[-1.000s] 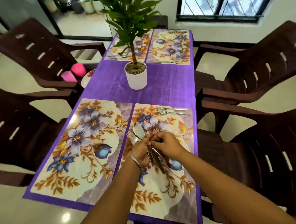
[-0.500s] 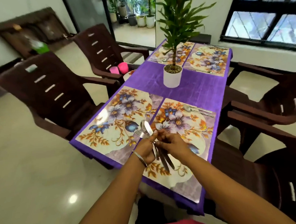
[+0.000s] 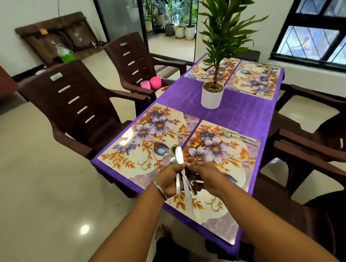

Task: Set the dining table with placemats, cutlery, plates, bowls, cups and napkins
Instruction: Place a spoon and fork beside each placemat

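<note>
Floral placemats lie on the purple tablecloth (image 3: 246, 116). My left hand (image 3: 170, 180) grips a bunch of cutlery (image 3: 179, 160), a fork, spoon and knife, above the seam between the near left placemat (image 3: 145, 139) and the near right placemat (image 3: 224, 164). My right hand (image 3: 207, 176) touches the same bunch, its fingers curled at the handles. A set of cutlery (image 3: 239, 135) lies at the far edge of the near right placemat. The two far placemats (image 3: 254, 79) also carry cutlery.
A potted plant (image 3: 213, 94) in a white pot stands mid-table. Brown plastic chairs (image 3: 79, 106) flank both sides. Two pink cups (image 3: 152, 83) and a plate sit on the far left chair's seat. Bare floor lies to the left.
My view has swung left and back from the table's end toward its left corner. Both hands stay together on the cutlery bunch, now nearer the left placemat.
</note>
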